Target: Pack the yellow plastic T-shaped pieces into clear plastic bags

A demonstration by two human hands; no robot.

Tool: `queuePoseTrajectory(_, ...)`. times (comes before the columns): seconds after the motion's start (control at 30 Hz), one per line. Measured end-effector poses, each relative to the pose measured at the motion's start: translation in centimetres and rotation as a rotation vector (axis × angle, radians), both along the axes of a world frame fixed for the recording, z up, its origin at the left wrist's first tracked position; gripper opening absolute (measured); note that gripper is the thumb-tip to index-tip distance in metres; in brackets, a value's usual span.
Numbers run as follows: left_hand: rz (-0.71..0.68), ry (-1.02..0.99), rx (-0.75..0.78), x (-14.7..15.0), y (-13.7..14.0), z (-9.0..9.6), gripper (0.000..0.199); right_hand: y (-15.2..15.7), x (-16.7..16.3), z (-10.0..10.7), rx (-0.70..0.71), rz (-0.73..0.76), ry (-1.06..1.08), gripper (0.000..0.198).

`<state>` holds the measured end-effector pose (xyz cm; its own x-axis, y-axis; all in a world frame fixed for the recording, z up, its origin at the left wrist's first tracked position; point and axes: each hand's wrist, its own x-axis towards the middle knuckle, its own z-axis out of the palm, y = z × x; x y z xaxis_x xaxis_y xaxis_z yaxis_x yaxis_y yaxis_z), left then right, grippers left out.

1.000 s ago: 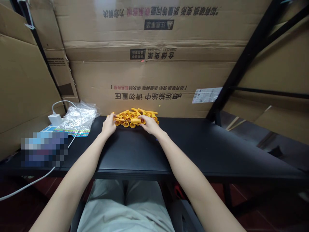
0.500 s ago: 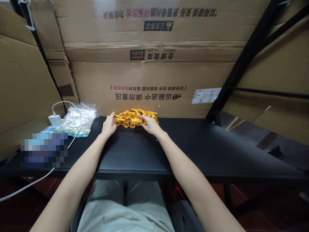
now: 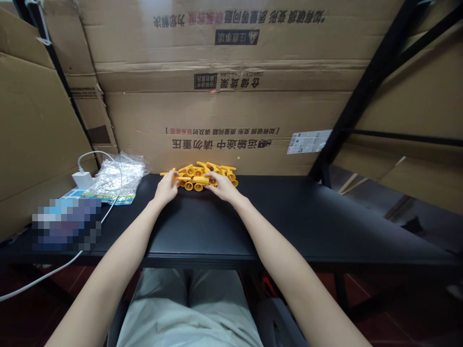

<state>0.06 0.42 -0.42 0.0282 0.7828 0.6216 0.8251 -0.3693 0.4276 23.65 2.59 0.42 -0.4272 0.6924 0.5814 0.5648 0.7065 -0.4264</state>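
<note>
Left hand (image 3: pixel 167 188) pinching yellow rod (image 3: pixel 184 179), right hand (image 3: pixel 221 187) yellow barrel (image 3: pixel 200 180); whether joined, cannot tell; loose yellow pile (image 3: pixel 208 167) behind.

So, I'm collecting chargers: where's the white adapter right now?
In the head view, the white adapter is on the left, just left of the clear plastic packaging and near the left cardboard panel.

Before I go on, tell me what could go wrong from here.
The yellow pile lies close to the yellow part held between your left hand and right hand; a nudge might scatter it. The cable hangs over the front edge of the table; a sweep to the left could snag it and tug the charger.
</note>
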Motion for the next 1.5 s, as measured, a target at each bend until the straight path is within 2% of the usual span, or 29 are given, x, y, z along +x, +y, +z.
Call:
queuePoseTrajectory(0.2, -0.095, 0.136, -0.09, -0.7, 0.0, 0.0, 0.025, 0.2, 0.2, 0.0, -0.14, 0.087, 0.08, 0.038)
queuePoseTrajectory(0.37, -0.086, 0.136, -0.063, -0.8, 0.0, 0.2, 0.028, 0.4, 0.6, 0.0, -0.308, 0.204, 0.164, 0.04)
queuePoseTrajectory(0.53, -0.111, 0.139, -0.001, -0.7, -0.2, 0.5, 0.028, 0.4, 0.7, -0.1, -0.291, 0.149, 0.108, 0.041)
queuePoseTrajectory(0.63, -0.122, 0.122, -0.001, -0.6, -0.3, 0.6, 0.026, 0.2, 0.6, 0.3, -0.301, 0.182, 0.114, 0.044)
queuePoseTrajectory(0.8, -0.12, 0.092, 0.004, -0.4, -0.7, 0.8, 0.025, -0.5, 0.1, 1.0, -0.421, 0.184, 0.22, 0.037)
queuePoseTrajectory(1.03, -0.141, 0.084, 0.009, -0.1, -0.7, 0.7, 0.026, -1.2, -1.2, 0.9, -0.627, 0.041, 0.387, 0.059)
queuePoseTrajectory(1.13, -0.136, 0.077, 0.001, -0.1, -0.6, 0.7, 0.026, -1.5, -1.2, 1.1, -0.694, 0.003, 0.377, 0.063)
queuePoseTrajectory(1.2, -0.13, 0.081, -0.001, -0.1, -0.6, 0.7, 0.025, -1.6, -0.9, 1.4, -0.745, 0.025, 0.358, 0.058)
queuePoseTrajectory(1.3, -0.121, 0.092, -0.004, -0.1, -0.7, 0.7, 0.024, -1.6, -0.3, 1.6, -0.729, 0.105, 0.358, 0.035)
queuePoseTrajectory(1.4, -0.11, 0.113, 0.002, -0.2, -0.7, 0.7, 0.025, -1.5, -0.2, 1.4, -0.65, 0.147, 0.387, 0.035)
queuePoseTrajectory(1.5, -0.104, 0.15, 0.034, -0.2, -0.7, 0.7, 0.025, -1.4, -0.4, 1.2, -0.635, 0.172, 0.398, 0.032)
